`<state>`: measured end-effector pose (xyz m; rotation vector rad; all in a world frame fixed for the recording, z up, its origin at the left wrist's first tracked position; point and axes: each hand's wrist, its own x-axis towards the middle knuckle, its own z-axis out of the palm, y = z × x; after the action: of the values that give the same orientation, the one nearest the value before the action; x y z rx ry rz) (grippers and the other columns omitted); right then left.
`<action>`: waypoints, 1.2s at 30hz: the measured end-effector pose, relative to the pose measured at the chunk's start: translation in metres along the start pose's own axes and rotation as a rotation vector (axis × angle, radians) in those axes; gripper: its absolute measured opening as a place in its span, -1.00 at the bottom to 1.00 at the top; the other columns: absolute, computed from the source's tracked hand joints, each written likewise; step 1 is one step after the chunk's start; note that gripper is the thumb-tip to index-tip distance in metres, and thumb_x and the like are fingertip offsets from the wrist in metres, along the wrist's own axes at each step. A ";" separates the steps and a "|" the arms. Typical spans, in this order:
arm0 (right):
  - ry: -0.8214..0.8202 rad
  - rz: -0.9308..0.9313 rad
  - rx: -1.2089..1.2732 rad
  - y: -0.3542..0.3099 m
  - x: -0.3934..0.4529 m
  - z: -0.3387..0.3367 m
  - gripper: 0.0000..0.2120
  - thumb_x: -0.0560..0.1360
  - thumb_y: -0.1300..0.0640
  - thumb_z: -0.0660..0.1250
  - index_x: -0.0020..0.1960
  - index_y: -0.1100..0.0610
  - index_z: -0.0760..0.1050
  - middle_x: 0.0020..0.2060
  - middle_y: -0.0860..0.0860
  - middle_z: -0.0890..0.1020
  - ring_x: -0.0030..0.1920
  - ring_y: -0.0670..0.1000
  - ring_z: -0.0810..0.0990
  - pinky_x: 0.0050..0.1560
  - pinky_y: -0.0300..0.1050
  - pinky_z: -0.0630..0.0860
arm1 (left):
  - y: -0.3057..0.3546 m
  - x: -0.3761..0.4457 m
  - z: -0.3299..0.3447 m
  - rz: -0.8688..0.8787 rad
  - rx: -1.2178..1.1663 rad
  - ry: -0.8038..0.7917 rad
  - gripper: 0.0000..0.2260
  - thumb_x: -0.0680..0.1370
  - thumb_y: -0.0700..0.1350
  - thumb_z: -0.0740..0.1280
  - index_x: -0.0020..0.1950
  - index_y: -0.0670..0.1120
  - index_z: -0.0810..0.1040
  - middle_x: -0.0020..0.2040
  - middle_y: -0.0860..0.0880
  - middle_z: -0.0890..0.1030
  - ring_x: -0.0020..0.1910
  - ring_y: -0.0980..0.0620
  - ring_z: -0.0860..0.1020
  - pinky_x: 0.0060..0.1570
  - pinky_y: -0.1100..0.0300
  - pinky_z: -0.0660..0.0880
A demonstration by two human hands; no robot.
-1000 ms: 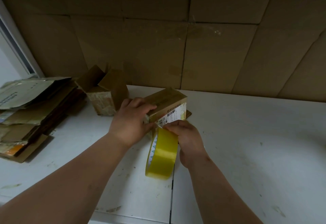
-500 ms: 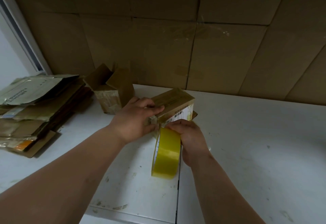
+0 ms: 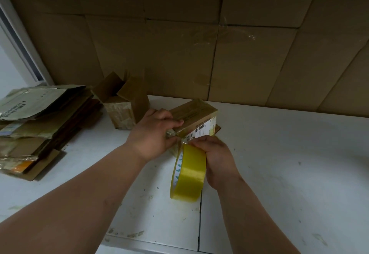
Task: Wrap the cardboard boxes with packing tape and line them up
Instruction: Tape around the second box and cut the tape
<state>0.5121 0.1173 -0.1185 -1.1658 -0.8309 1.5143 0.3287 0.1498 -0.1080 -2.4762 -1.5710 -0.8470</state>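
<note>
Small cardboard box (image 3: 194, 114) on the white table (image 3: 279, 163), mid-scene, tilted, with a white barcode label (image 3: 203, 131) on its near-right face. Left hand (image 3: 153, 134) clamped over the box's near-left end, fingers curled across the top edge, thumb underneath at the corner. Right hand (image 3: 216, 158) wrapped round a roll of yellow packing tape (image 3: 188, 172), held on edge just near the box, its top touching the box's lower near side. Short stretch of clear tape drawn between roll and box corner, though exact attachment hard to tell. Hands close together, almost touching at the box's near corner. Farther left, an open cardboard box (image 3: 124, 104) standing with flaps up. At far left, a stack of flattened cartons (image 3: 40, 126). Behind the table, a wall of large cardboard sheets (image 3: 199, 54).
</note>
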 end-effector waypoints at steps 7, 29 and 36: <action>-0.027 -0.037 -0.051 -0.001 -0.004 -0.003 -0.89 0.46 0.33 0.40 -0.10 0.17 0.66 -0.08 0.15 0.72 -0.03 0.16 0.69 0.06 0.07 0.63 | 0.003 -0.001 -0.018 -0.193 -0.113 -0.206 -0.44 0.56 0.01 0.41 0.53 0.06 0.33 0.47 0.01 0.41 0.44 -0.05 0.34 0.36 0.22 0.22; -0.056 -0.174 -0.204 -0.003 -0.028 0.002 -0.79 0.51 0.26 0.40 -0.21 0.00 0.69 -0.17 -0.05 0.74 -0.04 -0.02 0.69 0.02 -0.15 0.60 | 0.067 -0.022 -0.026 -0.763 -0.817 -0.176 -0.94 0.52 -0.15 0.41 -0.13 -0.10 0.59 -0.17 -0.04 0.62 -0.18 0.06 0.53 -0.14 0.15 0.47; -0.019 -0.394 -0.528 0.000 -0.030 0.003 -0.83 0.58 0.21 0.32 -0.14 0.07 0.61 -0.16 -0.06 0.64 -0.15 -0.20 0.56 -0.14 -0.34 0.46 | 0.062 -0.027 -0.028 -0.702 -0.892 -0.264 -0.78 0.51 -0.05 0.46 0.10 -0.06 0.55 -0.07 -0.09 0.59 -0.13 0.08 0.54 -0.11 0.26 0.45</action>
<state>0.5102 0.0888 -0.1096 -1.2632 -1.4368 1.0077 0.3624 0.0892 -0.0848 -2.5823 -2.7083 -1.6698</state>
